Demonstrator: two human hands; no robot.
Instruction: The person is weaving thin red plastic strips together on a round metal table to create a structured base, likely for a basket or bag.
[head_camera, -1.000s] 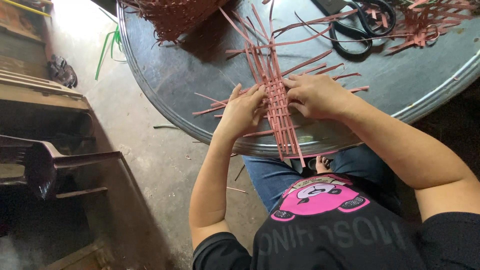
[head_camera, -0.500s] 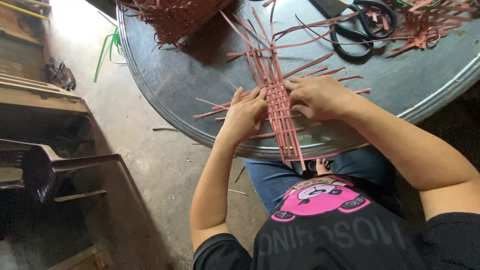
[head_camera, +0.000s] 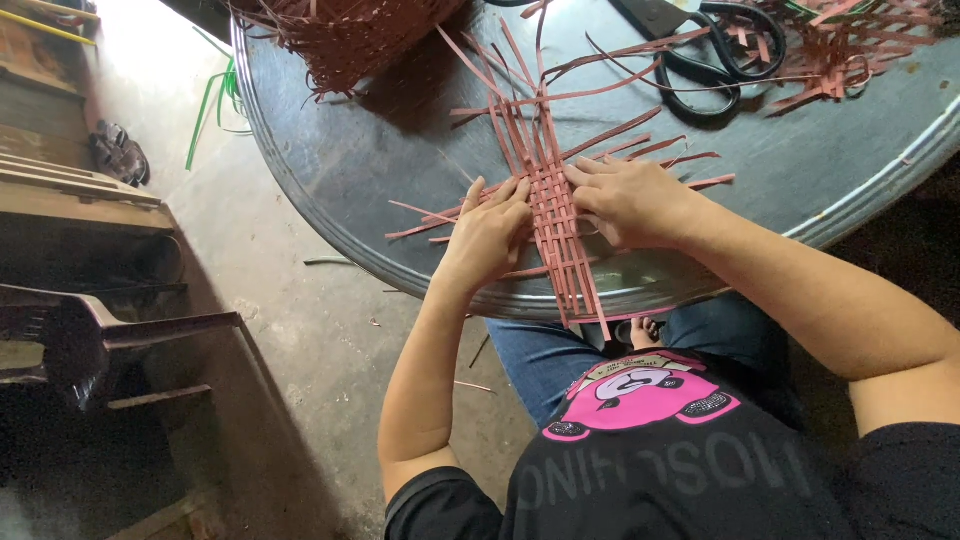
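Observation:
A flat woven mat of reddish-brown strips (head_camera: 552, 215) lies near the front edge of a round grey metal table (head_camera: 400, 160), with loose strip ends sticking out on all sides. My left hand (head_camera: 487, 235) rests on the mat's left side, fingers pressing on the strips. My right hand (head_camera: 632, 200) lies on the right side, fingertips at the woven middle. Both hands touch the weave; neither lifts it off the table.
A half-made reddish basket (head_camera: 345, 35) stands at the table's far side. Black scissors (head_camera: 705, 60) and a heap of strip offcuts (head_camera: 850, 45) lie at the far right. A dark plastic chair (head_camera: 90, 335) stands left on the concrete floor, with green strips (head_camera: 210, 100) and sandals (head_camera: 118, 152).
The hands stay on the weave with only slight finger shifts; the left fingers have pressed a little closer to the mat's middle.

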